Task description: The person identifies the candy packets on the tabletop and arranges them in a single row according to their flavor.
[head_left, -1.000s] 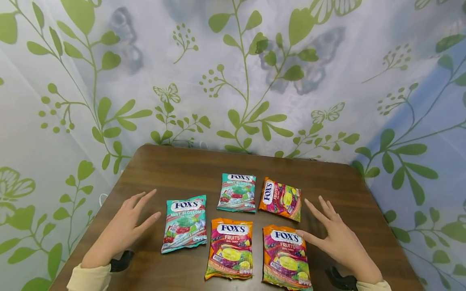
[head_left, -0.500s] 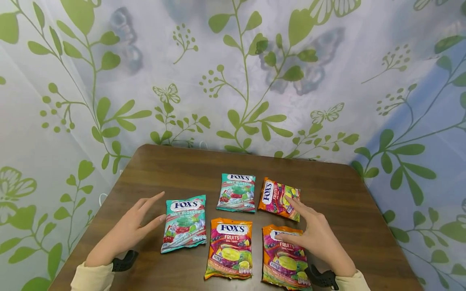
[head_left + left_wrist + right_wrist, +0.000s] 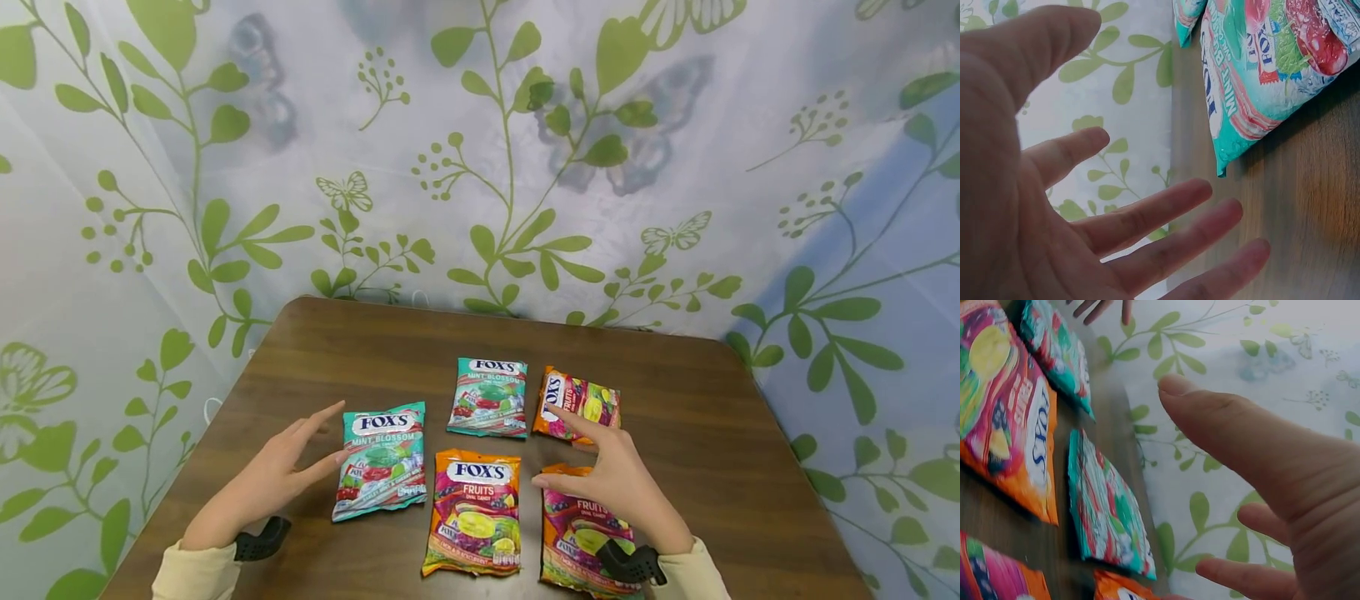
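Note:
My left hand (image 3: 273, 471) is held with thumb and fingers spread, its tips right at the left edge of a teal mint candy bag (image 3: 382, 479). In the left wrist view its fingers (image 3: 1147, 215) are straight and hold nothing. My right hand (image 3: 611, 471) hovers over an orange fruit candy bag (image 3: 577, 554) at the front right, hiding part of its top. Its index finger overlaps a smaller, turned orange fruit bag (image 3: 603, 404) behind. The right wrist view shows the thumb (image 3: 1229, 425) stretched out, with nothing gripped.
Another orange fruit candy bag (image 3: 474, 508) lies at the front middle, between the hands. Behind it lies a second teal mint bag (image 3: 489, 400). The brown wooden table (image 3: 360, 350) ends at a curtain (image 3: 420, 275) with green leaves and butterflies.
My right hand has moved left from beside the orange bags to above them. My left hand has shifted slightly right, closer to the teal bag. The bags have stayed in place.

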{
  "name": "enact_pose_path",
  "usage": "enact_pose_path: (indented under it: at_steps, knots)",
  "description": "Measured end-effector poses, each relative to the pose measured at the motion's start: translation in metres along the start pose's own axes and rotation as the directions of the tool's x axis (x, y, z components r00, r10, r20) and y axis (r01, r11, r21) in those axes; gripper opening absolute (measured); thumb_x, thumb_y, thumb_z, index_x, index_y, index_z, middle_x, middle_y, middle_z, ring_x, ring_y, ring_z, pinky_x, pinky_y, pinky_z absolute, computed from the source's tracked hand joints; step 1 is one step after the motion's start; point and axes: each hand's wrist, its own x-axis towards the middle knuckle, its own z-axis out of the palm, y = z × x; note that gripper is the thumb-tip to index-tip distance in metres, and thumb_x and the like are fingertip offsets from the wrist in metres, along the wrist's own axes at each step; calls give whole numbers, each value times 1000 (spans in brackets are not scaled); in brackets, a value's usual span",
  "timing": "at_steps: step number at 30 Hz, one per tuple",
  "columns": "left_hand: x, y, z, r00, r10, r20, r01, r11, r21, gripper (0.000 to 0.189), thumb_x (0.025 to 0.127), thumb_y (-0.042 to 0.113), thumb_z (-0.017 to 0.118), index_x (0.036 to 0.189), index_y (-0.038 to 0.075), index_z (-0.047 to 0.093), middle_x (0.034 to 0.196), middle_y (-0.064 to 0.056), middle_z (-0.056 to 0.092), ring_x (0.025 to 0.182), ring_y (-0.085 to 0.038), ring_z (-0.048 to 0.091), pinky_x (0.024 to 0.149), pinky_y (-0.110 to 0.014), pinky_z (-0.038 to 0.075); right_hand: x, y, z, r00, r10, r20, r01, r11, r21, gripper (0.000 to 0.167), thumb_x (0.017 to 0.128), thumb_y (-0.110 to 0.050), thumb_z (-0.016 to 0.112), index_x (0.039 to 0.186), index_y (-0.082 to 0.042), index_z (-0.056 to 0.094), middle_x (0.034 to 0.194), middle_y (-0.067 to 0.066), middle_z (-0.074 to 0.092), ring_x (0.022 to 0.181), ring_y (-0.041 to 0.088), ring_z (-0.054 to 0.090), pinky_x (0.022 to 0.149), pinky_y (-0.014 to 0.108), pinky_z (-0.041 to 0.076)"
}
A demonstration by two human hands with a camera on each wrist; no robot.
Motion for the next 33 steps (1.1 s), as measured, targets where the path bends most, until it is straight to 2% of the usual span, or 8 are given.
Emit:
enact_pose_path:
  at_steps: [1,3,4,5,12,18,22,33]
  knots:
    - [0,0,0,1000,-2,2,2,1000,-3,69,109,33,72,168,14,43,143,-21,64,125,-42,66,96,-68,53,2,-1,1,1000,-13,-3,13,1000,13,99,78,-60,96,162,-25,57,108,5,81,81,12,68,88,57,57]
    - [0,-1,1,1000,-3,7,3,1000,-4,67,109,32,71,167,14,44,141,-20,65,122,-41,67,94,-67,55,4,-3,4,1000,-27,0,27,998,49,96,79,-57,97,161,-24,58,144,5,71,114,25,73,101,69,50]
    - [0,-1,1,1000,-3,11,3,1000,-8,66,110,32,70,167,14,44,141,-20,66,121,-40,68,93,-66,55,6,-4,5,999,-32,3,32,997,74,95,80,-54,97,160,-24,59,155,5,62,128,33,68,105,72,47]
    - [0,-1,1,1000,-3,14,4,1000,-10,65,110,32,70,167,14,44,140,-20,66,119,-39,69,93,-65,56,7,-5,7,999,-29,16,27,994,106,94,80,-52,97,161,-25,58,157,6,61,132,38,66,106,72,47]
    - [2,-3,4,999,-35,24,36,998,-43,66,110,31,70,168,13,42,131,-16,70,112,-28,72,91,-53,60,16,-11,17,997,-66,30,57,972,230,95,82,-41,99,164,-31,53,160,5,58,131,42,66,99,59,58]
    - [3,-5,7,1000,12,28,-11,999,-47,61,111,23,68,166,13,43,121,-5,72,106,-24,73,90,-54,60,22,-23,26,998,-56,25,46,954,296,93,83,-35,100,162,-36,53,154,-2,62,130,37,67,99,60,58]
    - [5,-6,8,999,36,23,-34,998,-56,59,111,19,68,164,13,45,121,-4,72,105,-23,73,89,-54,60,25,-32,34,996,-70,50,51,952,303,92,83,-35,99,162,-37,53,155,-1,62,125,29,70,98,60,58]
    - [2,-9,11,999,30,20,-29,997,-66,62,108,14,72,164,8,45,120,-10,67,99,-17,67,78,-34,58,38,-43,65,986,-74,152,7,916,401,87,87,-35,97,161,-38,53,153,17,61,121,40,72,94,53,62]
